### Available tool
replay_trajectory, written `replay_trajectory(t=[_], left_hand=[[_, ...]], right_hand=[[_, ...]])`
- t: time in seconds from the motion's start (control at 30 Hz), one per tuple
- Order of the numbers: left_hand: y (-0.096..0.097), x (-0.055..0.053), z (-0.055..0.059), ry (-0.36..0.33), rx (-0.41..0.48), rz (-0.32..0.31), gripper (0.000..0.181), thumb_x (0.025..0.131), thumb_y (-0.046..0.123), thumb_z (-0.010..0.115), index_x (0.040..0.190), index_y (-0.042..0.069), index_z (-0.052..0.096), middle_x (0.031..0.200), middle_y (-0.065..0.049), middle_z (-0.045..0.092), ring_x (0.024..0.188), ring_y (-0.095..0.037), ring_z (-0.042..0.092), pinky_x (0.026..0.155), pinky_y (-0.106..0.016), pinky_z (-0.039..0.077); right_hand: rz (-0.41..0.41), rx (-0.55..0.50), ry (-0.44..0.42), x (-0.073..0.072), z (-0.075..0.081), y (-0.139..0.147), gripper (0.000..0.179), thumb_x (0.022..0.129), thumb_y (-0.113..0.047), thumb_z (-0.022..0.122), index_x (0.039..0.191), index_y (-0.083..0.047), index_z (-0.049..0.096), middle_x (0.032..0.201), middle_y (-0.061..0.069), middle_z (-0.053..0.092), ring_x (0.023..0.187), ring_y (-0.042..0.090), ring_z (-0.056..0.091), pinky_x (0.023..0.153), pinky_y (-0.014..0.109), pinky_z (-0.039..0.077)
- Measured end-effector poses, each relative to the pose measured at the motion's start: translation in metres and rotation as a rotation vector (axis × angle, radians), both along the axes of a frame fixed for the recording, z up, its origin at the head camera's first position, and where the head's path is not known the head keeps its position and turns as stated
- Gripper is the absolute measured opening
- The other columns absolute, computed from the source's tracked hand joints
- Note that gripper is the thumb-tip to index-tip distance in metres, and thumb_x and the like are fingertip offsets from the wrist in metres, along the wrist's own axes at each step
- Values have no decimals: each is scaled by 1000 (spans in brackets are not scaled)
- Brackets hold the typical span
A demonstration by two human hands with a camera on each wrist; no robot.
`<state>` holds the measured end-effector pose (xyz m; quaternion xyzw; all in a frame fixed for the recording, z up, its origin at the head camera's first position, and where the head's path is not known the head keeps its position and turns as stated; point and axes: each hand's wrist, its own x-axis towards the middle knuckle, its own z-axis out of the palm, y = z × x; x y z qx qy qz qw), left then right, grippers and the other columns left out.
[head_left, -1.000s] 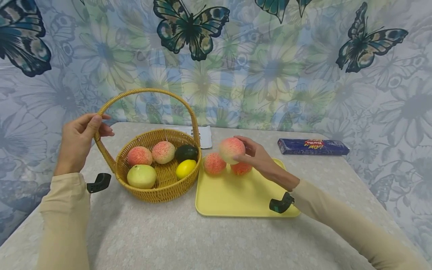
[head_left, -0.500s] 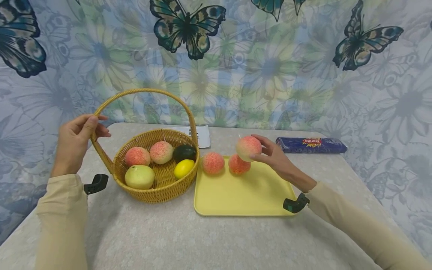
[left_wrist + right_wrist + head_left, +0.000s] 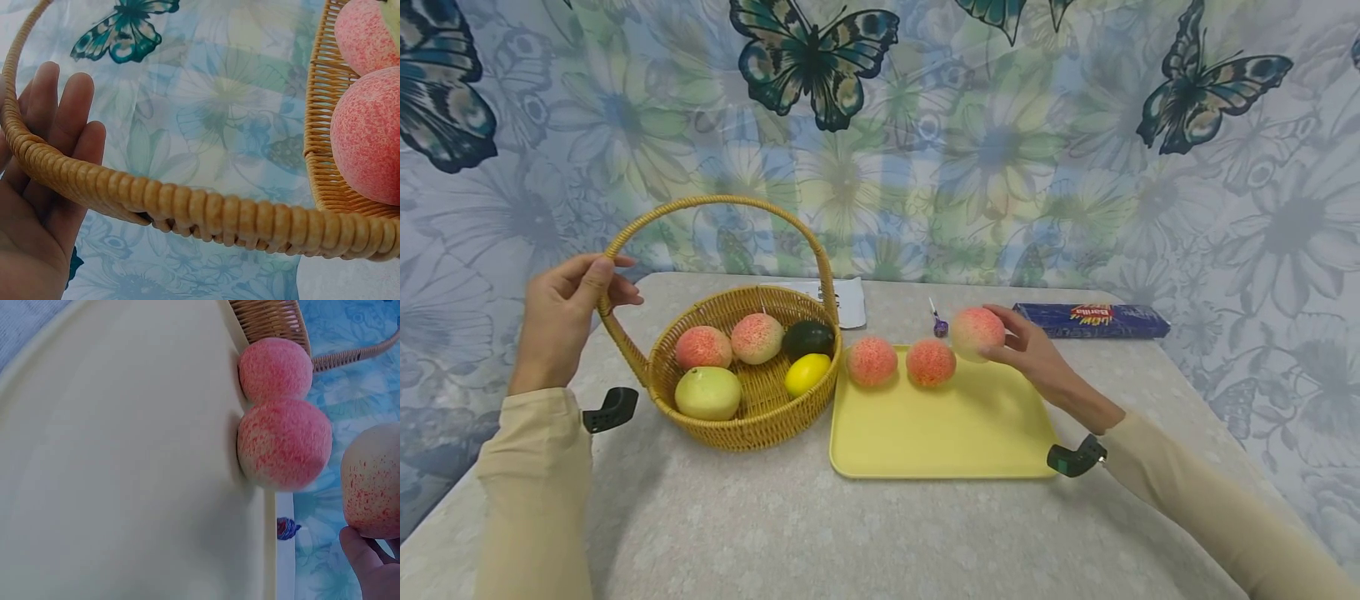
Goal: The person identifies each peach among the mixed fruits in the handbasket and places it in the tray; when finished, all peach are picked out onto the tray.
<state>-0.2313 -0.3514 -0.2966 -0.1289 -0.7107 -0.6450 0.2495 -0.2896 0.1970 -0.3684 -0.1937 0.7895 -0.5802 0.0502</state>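
My left hand (image 3: 561, 312) grips the handle (image 3: 162, 200) of a wicker basket (image 3: 745, 433) on its left side, thumb over the rod. Inside the basket lie two peaches (image 3: 703, 347), a yellow-green round fruit (image 3: 708, 393), a lemon (image 3: 807, 375) and a dark green avocado-like fruit (image 3: 808, 340). Over the back of the yellow tray (image 3: 940, 433), my right hand (image 3: 1026, 346) holds a pale pink peach (image 3: 977, 333) between thumb and fingers. Two redder peaches, a left one (image 3: 872, 361) and a right one (image 3: 284, 445), sit along the tray's back edge.
Behind the tray lies a purple lollipop (image 3: 940, 327). A blue Barilla box (image 3: 1093, 321) lies at the table's back right. A white printed sheet (image 3: 850, 302) is partly hidden behind the basket. A butterfly-patterned cloth (image 3: 925, 167) hangs behind the table (image 3: 760, 525).
My right hand has moved right with the peach, from above the two tray peaches to beside them. The lollipop behind has come into view. My left hand keeps its grip on the handle.
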Motion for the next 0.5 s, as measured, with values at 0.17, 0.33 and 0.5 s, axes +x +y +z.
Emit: replay_trajectory(t=[0.17, 0.33, 0.5], left_hand=[[-1, 0, 0, 3, -7, 7, 28, 97, 19, 56, 111, -3, 65, 75, -3, 67, 71, -10, 67, 73, -14, 49], [-1, 0, 1, -2, -7, 10, 29, 97, 19, 56, 111, -4, 64, 75, -2, 67, 71, -10, 66, 74, -14, 49], [-1, -1, 1, -7, -28, 22, 28, 97, 21, 56, 111, -2, 65, 75, -2, 67, 71, -9, 66, 75, -14, 48]], right_hand=[[-5, 31, -21, -6, -7, 10, 70, 91, -16, 66, 150, -11, 29, 150, 12, 34, 130, 35, 44, 92, 28, 47], [-3, 50, -54, -11, -13, 18, 70, 91, -17, 67, 150, -12, 29, 153, 12, 31, 132, 36, 42, 100, 43, 43], [-4, 71, -83, -12, -16, 25, 70, 91, -18, 67, 150, -13, 29, 153, 13, 29, 130, 36, 43, 100, 42, 43]])
